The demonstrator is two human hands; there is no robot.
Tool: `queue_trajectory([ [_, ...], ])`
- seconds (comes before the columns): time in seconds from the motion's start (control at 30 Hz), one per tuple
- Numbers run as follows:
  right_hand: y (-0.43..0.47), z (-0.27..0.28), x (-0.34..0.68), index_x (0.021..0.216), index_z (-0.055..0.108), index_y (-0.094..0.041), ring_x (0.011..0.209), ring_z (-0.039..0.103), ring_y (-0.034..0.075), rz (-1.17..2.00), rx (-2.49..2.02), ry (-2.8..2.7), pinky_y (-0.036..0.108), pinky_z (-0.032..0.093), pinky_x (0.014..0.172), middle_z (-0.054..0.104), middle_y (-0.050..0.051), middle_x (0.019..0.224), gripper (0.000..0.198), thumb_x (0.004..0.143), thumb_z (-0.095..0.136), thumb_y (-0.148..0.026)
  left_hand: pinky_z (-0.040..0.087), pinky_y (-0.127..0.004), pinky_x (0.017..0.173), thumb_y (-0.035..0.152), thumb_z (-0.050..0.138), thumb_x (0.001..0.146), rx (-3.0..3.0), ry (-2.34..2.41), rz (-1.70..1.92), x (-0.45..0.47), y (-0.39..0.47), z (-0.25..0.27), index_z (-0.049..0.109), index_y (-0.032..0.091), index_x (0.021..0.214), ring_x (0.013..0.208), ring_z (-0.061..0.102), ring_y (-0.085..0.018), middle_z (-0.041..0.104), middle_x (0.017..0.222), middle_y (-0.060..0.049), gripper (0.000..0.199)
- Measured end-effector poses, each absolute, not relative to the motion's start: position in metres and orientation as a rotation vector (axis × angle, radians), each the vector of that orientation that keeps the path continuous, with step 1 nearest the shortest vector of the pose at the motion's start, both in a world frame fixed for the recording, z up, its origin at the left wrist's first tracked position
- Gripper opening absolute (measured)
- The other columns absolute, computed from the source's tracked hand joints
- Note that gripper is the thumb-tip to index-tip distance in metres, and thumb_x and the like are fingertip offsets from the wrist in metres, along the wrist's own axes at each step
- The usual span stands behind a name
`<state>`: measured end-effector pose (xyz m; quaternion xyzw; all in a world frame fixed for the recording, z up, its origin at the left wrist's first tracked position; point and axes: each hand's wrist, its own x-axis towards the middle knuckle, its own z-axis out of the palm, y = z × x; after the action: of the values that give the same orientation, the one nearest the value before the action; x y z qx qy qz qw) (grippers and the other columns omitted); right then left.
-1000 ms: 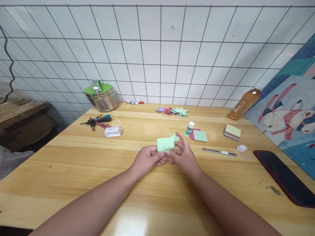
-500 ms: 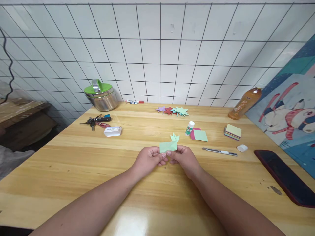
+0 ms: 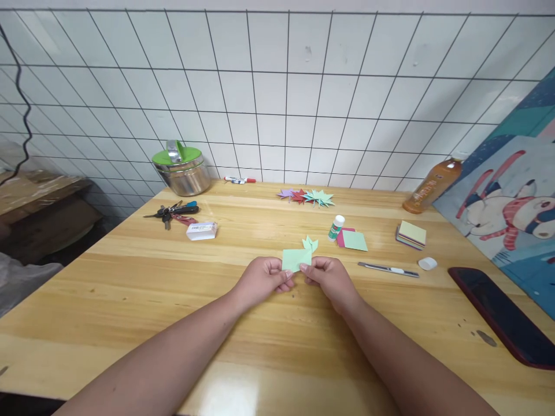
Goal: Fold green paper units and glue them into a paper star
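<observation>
A piece of light green paper (image 3: 295, 259) is held up between both hands over the middle of the table. My left hand (image 3: 265, 275) pinches its lower left side, thumb in front. On the right edge, my right hand (image 3: 328, 277) grips the paper between thumb and fingers. Just behind it lies a folded green paper piece (image 3: 310, 244) with pointed tips, partly covered by the held sheet. Farther back to the right, a glue stick (image 3: 336, 228) stands upright beside green and pink paper squares (image 3: 354, 240).
Folded paper stars (image 3: 318, 197) lie near the tiled wall. A utility knife (image 3: 388, 269), white cap (image 3: 427, 263), stack of paper (image 3: 411, 234), phone (image 3: 503, 315) and tilted bottle (image 3: 433, 185) are on the right. Keys (image 3: 167, 214), a small white box (image 3: 202, 230) and a steel pot (image 3: 184, 173) sit left.
My right thumb has shifted slightly right, away from the left thumb, and more of the green paper's face shows. The camera view has moved a little.
</observation>
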<state>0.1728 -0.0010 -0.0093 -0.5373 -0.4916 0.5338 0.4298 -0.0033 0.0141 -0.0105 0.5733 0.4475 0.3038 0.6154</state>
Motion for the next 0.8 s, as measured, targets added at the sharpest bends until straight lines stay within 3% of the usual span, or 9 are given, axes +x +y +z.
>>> queue_trajectory([
  [0.17, -0.003, -0.009, 0.167, 0.059, 0.054, -0.016, 0.052, 0.044, 0.01, 1.229, -1.306, -1.325, 0.022, 0.035, 0.052, 0.052, -0.003, 0.056, 0.028, 0.067, 0.066, -0.04, 0.048, -0.025, 0.063, 0.038, 0.069, 0.069, 1.299, 0.874, 0.73, -0.002, 0.012, -0.009, 0.065, 0.011, 0.089, 0.066, 0.063, -0.014, 0.069, 0.075, -0.007, 0.033],
  [0.33, -0.005, -0.01, 0.164, 0.06, 0.056, -0.016, 0.054, 0.045, 0.011, 1.139, -1.3, -1.373, 0.022, 0.035, 0.052, 0.053, -0.002, 0.058, 0.025, 0.068, 0.064, -0.039, 0.049, -0.026, 0.062, 0.038, 0.071, 0.067, 1.266, 0.935, 0.742, -0.002, 0.013, -0.01, 0.066, 0.01, 0.08, 0.06, 0.062, -0.014, 0.068, 0.068, -0.006, 0.031],
  [0.57, -0.004, -0.012, 0.167, 0.055, 0.049, -0.017, 0.05, 0.033, 0.008, 1.0, -1.353, -1.317, 0.02, 0.028, 0.046, 0.04, -0.005, 0.053, 0.032, 0.07, 0.064, -0.041, 0.05, -0.024, 0.062, 0.037, 0.072, 0.066, 1.21, 0.979, 0.74, -0.002, 0.016, -0.009, 0.065, 0.012, 0.075, 0.06, 0.063, -0.012, 0.069, 0.068, -0.005, 0.028],
  [0.8, -0.001, 0.002, 0.179, 0.056, 0.049, -0.017, 0.05, 0.037, 0.008, 1.071, -1.278, -0.936, 0.025, 0.047, 0.06, 0.039, -0.007, 0.05, 0.033, 0.065, 0.069, -0.043, 0.049, -0.024, 0.06, 0.039, 0.074, 0.063, 1.157, 1.052, 0.756, -0.006, 0.021, -0.013, 0.064, 0.011, 0.076, 0.058, 0.062, -0.012, 0.07, 0.067, -0.006, 0.032],
])
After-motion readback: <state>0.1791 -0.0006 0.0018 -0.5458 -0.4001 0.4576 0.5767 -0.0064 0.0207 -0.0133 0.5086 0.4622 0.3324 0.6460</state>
